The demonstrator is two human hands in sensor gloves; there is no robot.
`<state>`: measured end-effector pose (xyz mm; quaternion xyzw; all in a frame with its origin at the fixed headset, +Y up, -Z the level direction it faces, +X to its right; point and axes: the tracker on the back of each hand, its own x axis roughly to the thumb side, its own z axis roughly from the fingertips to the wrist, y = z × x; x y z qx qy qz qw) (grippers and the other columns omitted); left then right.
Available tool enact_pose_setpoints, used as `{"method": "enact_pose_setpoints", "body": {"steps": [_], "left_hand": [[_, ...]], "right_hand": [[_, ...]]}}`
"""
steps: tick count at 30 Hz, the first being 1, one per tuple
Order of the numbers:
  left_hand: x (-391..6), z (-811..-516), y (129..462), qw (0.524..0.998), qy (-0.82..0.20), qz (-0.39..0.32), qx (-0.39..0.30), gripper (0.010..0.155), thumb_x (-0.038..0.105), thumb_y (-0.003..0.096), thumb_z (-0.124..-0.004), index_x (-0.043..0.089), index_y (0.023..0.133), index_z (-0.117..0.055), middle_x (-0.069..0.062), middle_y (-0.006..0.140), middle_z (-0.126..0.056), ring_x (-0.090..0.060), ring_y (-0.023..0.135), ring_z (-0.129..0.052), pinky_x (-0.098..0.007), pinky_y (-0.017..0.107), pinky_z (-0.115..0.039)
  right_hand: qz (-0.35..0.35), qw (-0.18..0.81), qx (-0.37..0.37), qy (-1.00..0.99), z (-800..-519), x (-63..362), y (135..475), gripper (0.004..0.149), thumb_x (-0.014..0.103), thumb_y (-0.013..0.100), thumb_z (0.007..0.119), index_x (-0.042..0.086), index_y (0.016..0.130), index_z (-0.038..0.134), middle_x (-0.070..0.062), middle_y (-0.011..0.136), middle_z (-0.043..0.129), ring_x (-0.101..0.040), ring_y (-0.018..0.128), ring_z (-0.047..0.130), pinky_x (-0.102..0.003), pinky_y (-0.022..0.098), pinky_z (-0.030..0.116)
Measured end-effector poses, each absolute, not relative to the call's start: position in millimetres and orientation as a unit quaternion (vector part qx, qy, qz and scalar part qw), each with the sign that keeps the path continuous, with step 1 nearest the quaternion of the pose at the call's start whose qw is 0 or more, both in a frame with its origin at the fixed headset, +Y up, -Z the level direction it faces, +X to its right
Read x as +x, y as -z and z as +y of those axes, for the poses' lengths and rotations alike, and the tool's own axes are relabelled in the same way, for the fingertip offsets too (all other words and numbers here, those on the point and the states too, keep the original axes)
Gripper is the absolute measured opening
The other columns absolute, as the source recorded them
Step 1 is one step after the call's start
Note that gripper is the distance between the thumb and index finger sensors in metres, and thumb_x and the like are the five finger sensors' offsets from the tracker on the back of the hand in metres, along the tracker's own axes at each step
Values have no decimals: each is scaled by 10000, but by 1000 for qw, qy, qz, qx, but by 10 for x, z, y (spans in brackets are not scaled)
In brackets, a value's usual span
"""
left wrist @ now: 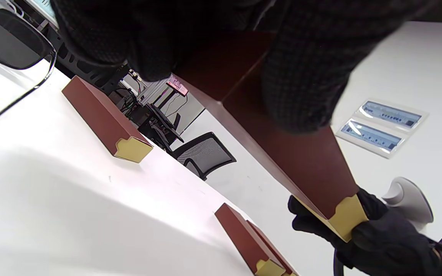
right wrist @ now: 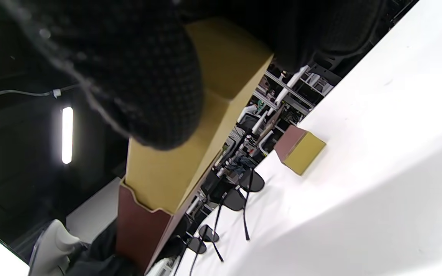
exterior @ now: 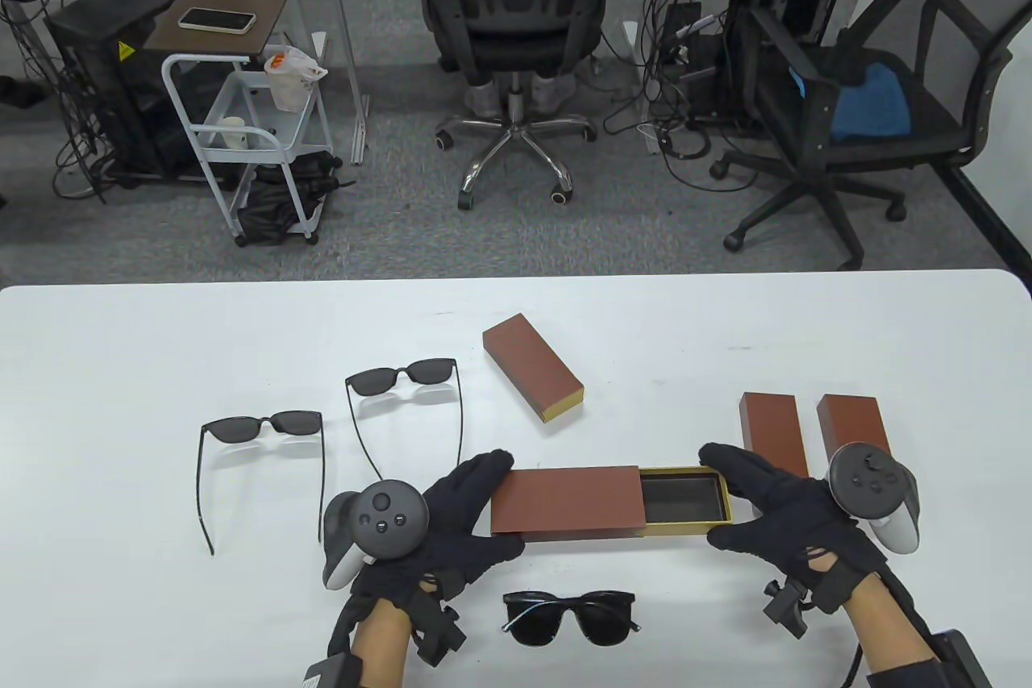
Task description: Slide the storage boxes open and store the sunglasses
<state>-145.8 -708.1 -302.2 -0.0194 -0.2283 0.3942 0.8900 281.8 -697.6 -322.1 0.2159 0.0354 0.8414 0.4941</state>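
Observation:
A brown storage box sleeve (exterior: 564, 501) lies near the table's front, with its gold inner tray (exterior: 685, 498) slid partly out to the right, dark and empty inside. My left hand (exterior: 476, 506) grips the sleeve's left end (left wrist: 301, 161). My right hand (exterior: 746, 498) grips the tray's right end (right wrist: 175, 161). A folded pair of black sunglasses (exterior: 568, 617) lies just in front of the box. Two more pairs with their arms unfolded, one (exterior: 262, 430) and another (exterior: 403, 375), stand to the left.
A closed brown box (exterior: 532, 367) lies slanted behind the open one. Two more closed boxes, one (exterior: 772, 434) and the other (exterior: 850, 422), lie side by side by my right hand. Beyond the table's far edge stand office chairs (exterior: 516, 35) and a white cart (exterior: 242, 131).

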Motion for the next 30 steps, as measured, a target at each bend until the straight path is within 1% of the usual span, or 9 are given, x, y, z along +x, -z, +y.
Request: {"method": "enact_pose_setpoints", "body": {"steps": [4,9,12,14,17,20,22,26,30], "left_hand": [[-1459,-7103,3004,857,-478,-193,-6,900,589,409,-926,291,1159,-527,-94,1187,-606,-369,1035,-730,-606,674,-703],[-1424,-7146,2983,806,-575,-141,-21,877,590,470,-861,282,1178,-445,-120,1202,-540,-381,1020,-721,-598,656,-703],[-1405,-7196,2971,780,-616,-102,-47,908,603,491,-832,256,1187,-364,-139,1202,-518,-376,1010,-728,-582,648,-714],[-1388,-7252,2969,746,-656,-79,-83,929,613,508,-810,230,1186,-305,-153,1197,-510,-379,1000,-733,-576,645,-717],[-1366,-7335,2966,692,-711,-48,-114,924,606,527,-788,195,1182,-282,-171,1173,-548,-373,964,-773,-562,629,-733],[-1336,-7423,2991,641,-747,-70,-163,914,614,552,-749,193,1182,-236,-173,1166,-561,-371,948,-787,-560,630,-730],[-1322,-7447,2994,630,-753,-74,-177,911,621,565,-723,194,1180,-204,-172,1159,-570,-365,938,-797,-554,631,-730],[-1276,-7451,2983,629,-752,-76,-183,873,618,583,-668,192,1180,-196,-150,1125,-641,-335,894,-844,-528,612,-756],[-1249,-7468,2967,605,-772,-62,-184,801,573,609,-604,188,1178,-193,-124,1028,-714,-270,753,-907,-469,537,-798]], "right_hand": [[19,526,216,-822,-6937,2842,3211,794,312,259,1042,275,945,642,-107,1030,635,-409,881,736,-526,661,683],[4,561,214,-800,-6922,2837,3199,795,318,263,1039,271,947,638,-109,1030,632,-411,881,733,-524,660,683],[-1,572,210,-793,-6915,2826,3189,792,321,267,1036,270,948,637,-111,1030,631,-413,880,733,-523,659,685],[-8,578,208,-789,-6908,2820,3184,792,320,268,1036,268,949,634,-111,1030,629,-413,881,730,-524,658,684],[-14,582,207,-787,-6903,2811,3177,792,320,269,1034,266,950,632,-113,1031,627,-414,882,727,-523,659,682],[-16,585,207,-784,-6908,2799,3174,792,322,271,1032,266,951,629,-113,1032,624,-413,883,725,-521,660,681],[-13,592,206,-779,-6914,2789,3170,792,321,274,1031,268,952,626,-112,1032,624,-412,885,722,-522,660,678],[-8,591,208,-779,-6916,2771,3160,792,321,276,1029,267,954,623,-111,1035,619,-412,887,719,-521,662,676],[-7,587,209,-782,-6927,2750,3152,799,324,279,1026,272,959,611,-109,1037,613,-406,893,711,-520,667,667]]}}
